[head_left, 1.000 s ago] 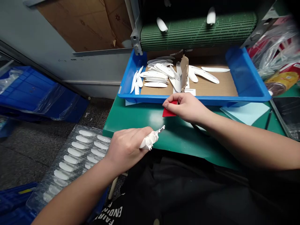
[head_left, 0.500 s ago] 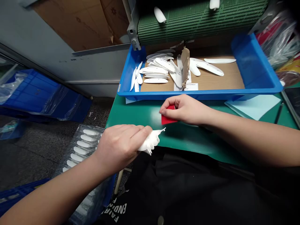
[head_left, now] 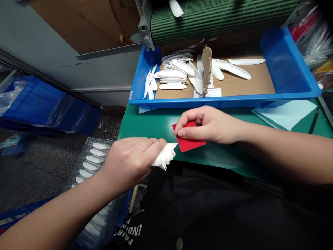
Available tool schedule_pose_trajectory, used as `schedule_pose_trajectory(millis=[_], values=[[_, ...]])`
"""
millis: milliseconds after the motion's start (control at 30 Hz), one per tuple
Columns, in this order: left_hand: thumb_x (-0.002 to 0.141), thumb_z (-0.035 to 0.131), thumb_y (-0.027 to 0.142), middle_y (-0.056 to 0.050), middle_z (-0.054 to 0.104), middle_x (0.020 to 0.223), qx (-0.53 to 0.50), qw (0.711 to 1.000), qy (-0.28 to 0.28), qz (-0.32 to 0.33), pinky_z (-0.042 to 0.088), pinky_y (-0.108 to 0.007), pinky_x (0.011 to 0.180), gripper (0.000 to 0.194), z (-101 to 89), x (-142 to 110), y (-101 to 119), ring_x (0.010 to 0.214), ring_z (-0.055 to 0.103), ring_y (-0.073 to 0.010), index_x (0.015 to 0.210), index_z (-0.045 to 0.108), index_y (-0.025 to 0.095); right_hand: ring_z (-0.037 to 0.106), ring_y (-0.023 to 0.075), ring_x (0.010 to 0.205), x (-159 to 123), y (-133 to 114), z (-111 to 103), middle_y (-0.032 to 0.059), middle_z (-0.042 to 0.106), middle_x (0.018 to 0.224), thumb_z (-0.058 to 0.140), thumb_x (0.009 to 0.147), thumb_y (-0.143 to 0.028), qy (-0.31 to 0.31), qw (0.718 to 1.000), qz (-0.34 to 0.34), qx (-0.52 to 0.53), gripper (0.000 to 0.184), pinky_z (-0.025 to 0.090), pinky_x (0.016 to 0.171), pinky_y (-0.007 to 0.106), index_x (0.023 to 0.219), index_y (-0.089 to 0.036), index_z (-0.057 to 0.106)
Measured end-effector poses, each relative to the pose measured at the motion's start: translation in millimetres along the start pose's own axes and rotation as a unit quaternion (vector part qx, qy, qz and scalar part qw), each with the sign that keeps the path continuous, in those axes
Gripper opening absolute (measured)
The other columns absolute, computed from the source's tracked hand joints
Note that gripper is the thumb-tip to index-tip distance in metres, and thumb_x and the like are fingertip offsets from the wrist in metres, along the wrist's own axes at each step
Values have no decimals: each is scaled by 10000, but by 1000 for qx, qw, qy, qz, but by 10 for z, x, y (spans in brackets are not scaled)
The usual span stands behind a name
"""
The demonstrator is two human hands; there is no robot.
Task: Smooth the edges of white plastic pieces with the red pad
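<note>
My left hand [head_left: 134, 158] is closed around a bunch of white plastic pieces [head_left: 165, 155], whose ends fan out past the thumb. Just to the right, my right hand [head_left: 208, 125] pinches a small red square sheet [head_left: 191, 140] between thumb and fingers, above the green table [head_left: 140, 125]. One corner of the sheet lies close to the tips of the white pieces; whether they touch I cannot tell. Behind both hands, a blue tray [head_left: 229, 101] holds many long white plastic pieces [head_left: 173, 74], heaped mostly on its left side.
Over the tray is a green conveyor belt [head_left: 221, 21] with a white piece on it. A clear blister tray [head_left: 87, 156] of white pieces stands low on the left. Light blue paper [head_left: 288, 113] lies at right, near a dark pen [head_left: 314, 121]. Blue crates [head_left: 39, 100] are at far left.
The red sheet has turned and shows more of its face, closer to the white pieces. My left hand has shifted slightly left. One white piece on the belt has gone out of view.
</note>
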State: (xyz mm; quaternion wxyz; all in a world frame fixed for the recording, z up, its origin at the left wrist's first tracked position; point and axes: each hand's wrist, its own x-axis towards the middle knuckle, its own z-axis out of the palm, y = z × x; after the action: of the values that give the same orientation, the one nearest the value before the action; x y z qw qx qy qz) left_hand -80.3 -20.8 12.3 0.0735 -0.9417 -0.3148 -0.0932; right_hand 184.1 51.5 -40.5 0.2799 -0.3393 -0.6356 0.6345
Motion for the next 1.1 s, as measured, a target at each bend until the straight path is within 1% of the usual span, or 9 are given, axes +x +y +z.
schedule_pose_trajectory(millis=[133, 267, 433, 567, 700, 800, 867, 1000, 1100], values=[[982, 538, 175, -8, 706, 753, 3, 1000, -8, -7, 429, -308, 610, 150, -13, 4, 7, 692, 684, -177, 1017, 684, 181, 606, 184, 664, 8, -3, -9, 42, 714, 810, 803, 854, -363, 101, 991, 15, -91, 185, 441, 555, 268, 893, -186, 769], [969, 546, 156, 15, 682, 733, 6, 1000, -23, -18, 403, -317, 604, 143, -4, -6, 4, 672, 659, -168, 999, 679, 200, 657, 211, 770, 1, -21, -6, 61, 737, 927, 784, 888, -428, -16, 1000, -2, -16, 252, 499, 634, 282, 972, -190, 784], [959, 550, 162, 32, 645, 688, -11, 998, -45, -31, 349, -334, 573, 136, 28, -14, -19, 627, 626, -163, 961, 675, 215, 630, 182, 690, 11, -3, 4, 31, 722, 819, 790, 889, -388, 82, 994, 10, -67, 198, 457, 577, 257, 907, -193, 765], [977, 545, 173, 28, 658, 693, -10, 999, -38, -28, 377, -317, 594, 140, 22, -13, -30, 646, 643, -162, 963, 678, 216, 634, 191, 740, 32, 30, 0, 45, 736, 889, 804, 891, -452, -26, 999, 28, -9, 265, 474, 615, 260, 966, -198, 784], [963, 581, 164, 16, 704, 749, -15, 999, -26, -22, 422, -308, 606, 117, 7, -31, -46, 666, 669, -164, 1008, 682, 199, 584, 157, 653, 62, 73, -5, 33, 712, 801, 834, 869, -398, 91, 994, 47, -27, 228, 423, 552, 237, 901, -183, 768], [948, 607, 150, -1, 757, 870, -42, 999, -4, -9, 494, -298, 681, 157, 2, -43, -56, 775, 724, -177, 1076, 683, 201, 612, 173, 709, 61, 76, 13, 48, 723, 877, 830, 887, -467, -4, 995, 34, 95, 296, 479, 606, 251, 987, -192, 781], [944, 621, 150, -12, 771, 917, -49, 999, 5, -1, 522, -303, 714, 177, -1, -43, -55, 823, 741, -188, 1103, 679, 202, 624, 187, 743, 63, 85, 16, 54, 726, 894, 859, 856, -499, -31, 996, 40, 80, 341, 499, 637, 265, 982, -188, 795], [946, 622, 143, -20, 777, 919, -57, 998, 8, -5, 546, -299, 699, 180, -30, -43, -42, 811, 747, -185, 1112, 667, 198, 622, 186, 739, 54, 91, 9, 47, 715, 853, 886, 831, -511, 118, 992, 12, 46, 362, 488, 620, 261, 957, -184, 795], [953, 620, 148, -41, 788, 994, -64, 998, 6, 0, 582, -315, 788, 208, -70, -54, -28, 907, 761, -206, 1151, 660, 200, 650, 200, 776, 28, 61, 25, 59, 734, 932, 881, 836, -524, -3, 994, 17, 111, 382, 514, 651, 275, 1011, -194, 799]])
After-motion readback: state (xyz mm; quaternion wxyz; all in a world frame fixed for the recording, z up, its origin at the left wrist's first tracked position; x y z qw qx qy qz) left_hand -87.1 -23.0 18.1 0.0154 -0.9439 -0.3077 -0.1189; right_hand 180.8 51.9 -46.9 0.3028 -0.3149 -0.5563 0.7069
